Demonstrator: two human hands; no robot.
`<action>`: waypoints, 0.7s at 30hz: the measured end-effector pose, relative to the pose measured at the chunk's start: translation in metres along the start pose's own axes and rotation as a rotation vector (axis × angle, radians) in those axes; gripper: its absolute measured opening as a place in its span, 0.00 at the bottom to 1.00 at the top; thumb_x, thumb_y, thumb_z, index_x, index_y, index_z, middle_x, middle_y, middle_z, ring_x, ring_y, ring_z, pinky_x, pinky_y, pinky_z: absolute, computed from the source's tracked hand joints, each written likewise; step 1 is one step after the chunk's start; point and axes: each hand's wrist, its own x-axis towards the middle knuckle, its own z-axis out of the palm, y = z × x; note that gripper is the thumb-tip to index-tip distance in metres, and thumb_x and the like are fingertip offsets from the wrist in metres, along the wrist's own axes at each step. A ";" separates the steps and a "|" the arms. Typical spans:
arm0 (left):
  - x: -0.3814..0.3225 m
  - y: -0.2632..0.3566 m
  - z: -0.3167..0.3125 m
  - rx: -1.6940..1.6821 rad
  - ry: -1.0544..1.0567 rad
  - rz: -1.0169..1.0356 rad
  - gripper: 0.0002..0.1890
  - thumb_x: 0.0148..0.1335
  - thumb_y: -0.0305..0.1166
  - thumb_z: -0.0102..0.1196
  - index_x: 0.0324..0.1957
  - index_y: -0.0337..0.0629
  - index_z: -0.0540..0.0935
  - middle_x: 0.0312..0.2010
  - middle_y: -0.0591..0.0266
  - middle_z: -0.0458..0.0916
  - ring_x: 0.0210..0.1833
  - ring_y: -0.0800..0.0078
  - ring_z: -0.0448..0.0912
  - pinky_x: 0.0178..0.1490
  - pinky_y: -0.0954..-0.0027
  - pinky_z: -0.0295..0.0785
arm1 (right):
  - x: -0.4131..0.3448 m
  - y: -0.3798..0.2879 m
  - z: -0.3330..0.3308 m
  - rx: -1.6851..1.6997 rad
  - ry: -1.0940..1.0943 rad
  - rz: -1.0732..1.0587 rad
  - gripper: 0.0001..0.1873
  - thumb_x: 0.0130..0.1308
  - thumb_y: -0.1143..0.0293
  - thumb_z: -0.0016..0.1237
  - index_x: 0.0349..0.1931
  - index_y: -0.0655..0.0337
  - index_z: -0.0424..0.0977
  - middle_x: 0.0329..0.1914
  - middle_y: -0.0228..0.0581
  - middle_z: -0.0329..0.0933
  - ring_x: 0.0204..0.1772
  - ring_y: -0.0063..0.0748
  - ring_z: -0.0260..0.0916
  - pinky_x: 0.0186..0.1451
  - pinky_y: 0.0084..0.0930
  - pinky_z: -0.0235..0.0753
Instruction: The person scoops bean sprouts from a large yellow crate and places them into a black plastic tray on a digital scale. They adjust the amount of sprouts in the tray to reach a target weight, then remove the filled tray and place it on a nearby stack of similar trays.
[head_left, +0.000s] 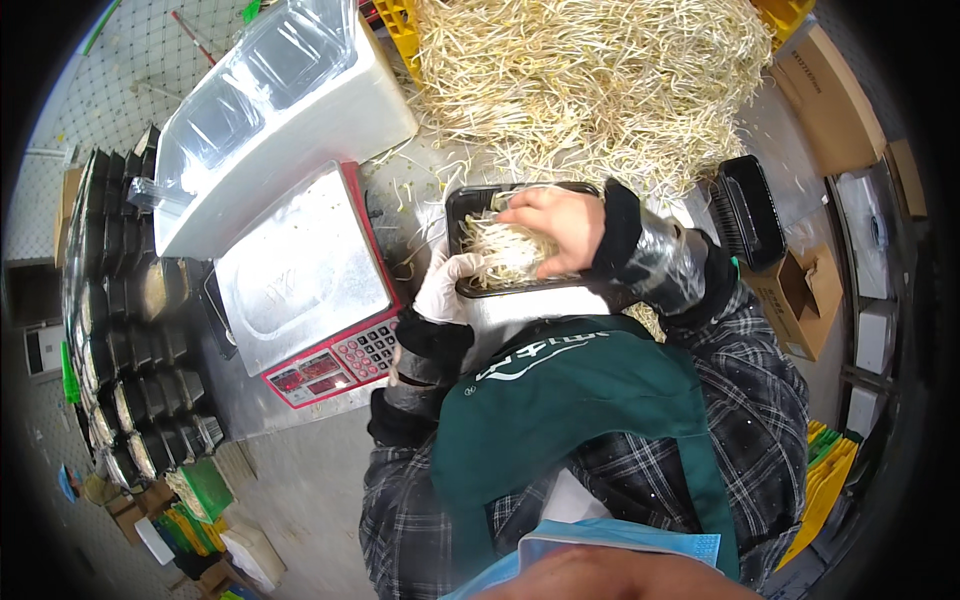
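Note:
A black plastic tray (517, 288) with a clump of bean sprouts (504, 247) in it lies before me on the metal table. My left hand (444, 288), in a white glove, holds the tray's near left corner, its thumb over the rim by the sprouts. My bare right hand (556, 225) rests on the sprouts inside the tray, fingers spread over them; its palm side is hidden. Beyond the tray rises a large heap of bean sprouts (592, 82). A red digital scale (307, 262) with a metal plate stands left of my left hand.
A white foam box (360, 112) holding clear plastic lids (262, 82) stands at upper left. Stacked black trays (139, 322) line the left edge. More black trays (750, 214) sit at right, near an open cardboard box (795, 300). A yellow crate (401, 34) borders the heap.

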 end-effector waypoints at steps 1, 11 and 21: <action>-0.005 -0.002 0.008 -0.040 0.005 0.001 0.28 0.45 0.21 0.48 0.54 0.36 0.65 0.46 0.55 0.73 0.48 0.64 0.73 0.54 0.65 0.69 | -0.010 0.007 0.004 -0.030 0.104 -0.070 0.38 0.43 0.60 0.61 0.56 0.60 0.61 0.55 0.51 0.62 0.57 0.49 0.60 0.58 0.34 0.62; 0.006 -0.045 0.005 -0.152 -0.008 0.005 0.34 0.44 0.17 0.43 0.59 0.43 0.57 0.50 0.50 0.69 0.50 0.58 0.72 0.50 0.57 0.73 | -0.047 0.004 0.065 -0.268 0.517 0.230 0.34 0.50 0.54 0.54 0.55 0.59 0.61 0.58 0.46 0.61 0.63 0.48 0.54 0.62 0.49 0.50; -0.012 -0.041 0.001 0.039 0.073 0.079 0.23 0.50 0.23 0.40 0.52 0.31 0.66 0.46 0.52 0.73 0.46 0.63 0.75 0.51 0.65 0.70 | -0.103 0.008 0.011 -0.026 0.592 0.119 0.27 0.46 0.62 0.57 0.48 0.60 0.70 0.55 0.51 0.64 0.55 0.48 0.63 0.56 0.37 0.62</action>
